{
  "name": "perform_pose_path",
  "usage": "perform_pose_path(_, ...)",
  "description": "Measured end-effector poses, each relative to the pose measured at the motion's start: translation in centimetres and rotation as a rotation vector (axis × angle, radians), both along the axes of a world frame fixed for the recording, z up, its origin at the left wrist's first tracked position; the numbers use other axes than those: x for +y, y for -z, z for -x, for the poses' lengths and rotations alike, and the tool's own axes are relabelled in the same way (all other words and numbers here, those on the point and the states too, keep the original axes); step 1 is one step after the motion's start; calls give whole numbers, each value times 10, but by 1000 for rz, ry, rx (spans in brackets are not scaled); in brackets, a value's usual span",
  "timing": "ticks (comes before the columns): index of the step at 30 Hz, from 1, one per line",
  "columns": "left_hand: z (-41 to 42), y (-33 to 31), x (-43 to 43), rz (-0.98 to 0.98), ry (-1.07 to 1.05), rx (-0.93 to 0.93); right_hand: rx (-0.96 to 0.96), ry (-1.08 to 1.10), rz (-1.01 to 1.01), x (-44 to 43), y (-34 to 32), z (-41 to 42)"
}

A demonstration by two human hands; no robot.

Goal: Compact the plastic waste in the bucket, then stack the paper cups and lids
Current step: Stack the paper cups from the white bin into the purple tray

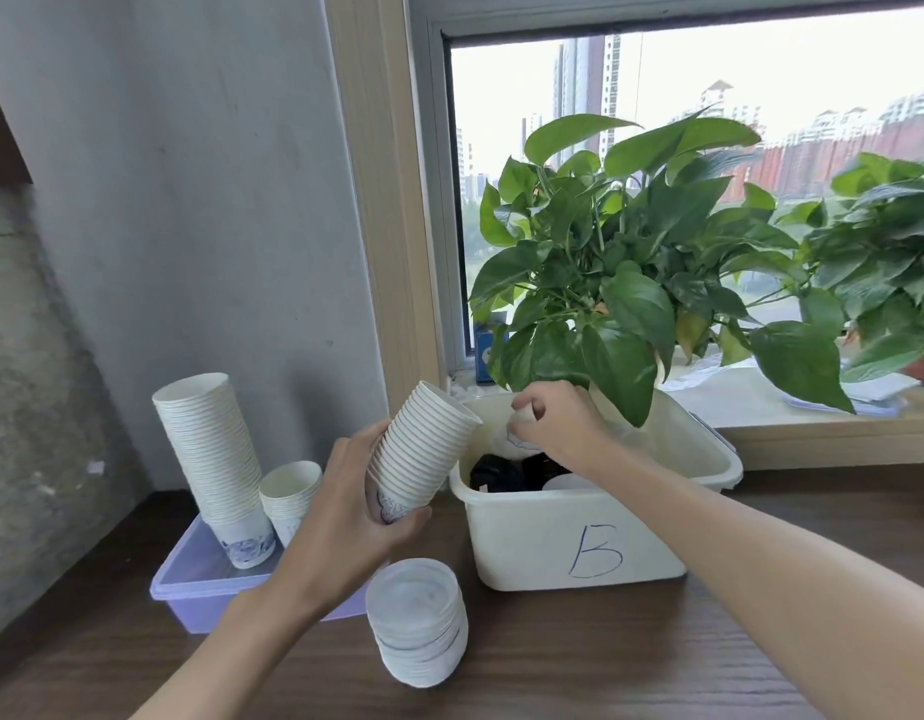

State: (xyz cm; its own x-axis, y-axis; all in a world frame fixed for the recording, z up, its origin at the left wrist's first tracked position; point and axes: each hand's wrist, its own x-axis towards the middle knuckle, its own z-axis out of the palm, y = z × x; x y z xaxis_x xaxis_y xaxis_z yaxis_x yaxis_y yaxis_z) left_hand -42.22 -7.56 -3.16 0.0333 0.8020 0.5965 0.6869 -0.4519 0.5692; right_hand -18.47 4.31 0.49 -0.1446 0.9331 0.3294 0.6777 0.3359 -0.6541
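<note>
My left hand (pixel 353 506) grips a stack of white paper cups (pixel 421 449), tilted with its mouth toward the upper right. My right hand (pixel 556 420) reaches over the cream bucket (pixel 579 543) marked "B" and pinches the rim of a single paper cup (pixel 519 431) above it. Inside the bucket lie black plastic pieces (pixel 501 472) and a white cup (pixel 566 482). A stack of translucent lids (pixel 417 621) stands on the table in front of my left hand.
A purple tray (pixel 190 589) at the left holds a tall cup stack (pixel 213 459) and a shorter one (pixel 289 496). A leafy potted plant (pixel 621 262) hangs over the bucket's back. A grey wall is on the left, a window sill behind.
</note>
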Motion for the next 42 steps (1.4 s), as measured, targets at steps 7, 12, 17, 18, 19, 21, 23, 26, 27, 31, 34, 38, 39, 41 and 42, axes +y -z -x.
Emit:
perform_pose_path(7, 0, -3, -6, 5, -18, 17, 231, 10, -191, -23, -29, -4)
perform_pose_path(12, 0, -8, -14, 18, -22, 28, 446, -74, -245, -48, -60, -5)
perform_pose_path(17, -5, -17, -22, 1, -20, 31, 526, -208, -260, -80, -78, 1)
perform_pose_path(18, -8, -19, -25, -6, -19, 26, 535, -251, -236, -86, -80, 3)
perform_pose_path(19, -9, -21, -27, -11, -17, 13, 540, -290, -205, -92, -81, 4)
perform_pose_path(21, -12, -24, -31, -24, -12, -11, 537, -347, -155, -99, -81, 5)
perform_pose_path(23, -13, -26, -34, -24, -5, 4, 518, -383, -122, -104, -82, 4)
perform_pose_path(26, -14, -30, -38, -20, 8, 37, 475, -416, -97, -107, -82, 3)
perform_pose_path(27, -15, -31, -39, -24, 13, 38, 465, -401, -107, -108, -82, 3)
perform_pose_path(31, -19, -35, -42, -53, 30, 6, 483, -346, -126, -110, -80, 5)
perform_pose_path(34, -22, -34, -43, -37, 54, -10, 506, -364, -61, -110, -69, 8)
perform_pose_path(38, -24, -27, -43, -8, 59, -18, 582, -333, 34, -108, -63, 3)
perform_pose_path(39, -24, -26, -43, 0, 53, -9, 578, -339, 49, -108, -62, 1)
perform_pose_path(41, -26, -25, -41, 19, 43, 22, 558, -353, 64, -109, -58, -4)
perform_pose_path(42, -27, -23, -39, 26, 41, 31, 540, -353, 70, -109, -55, -7)
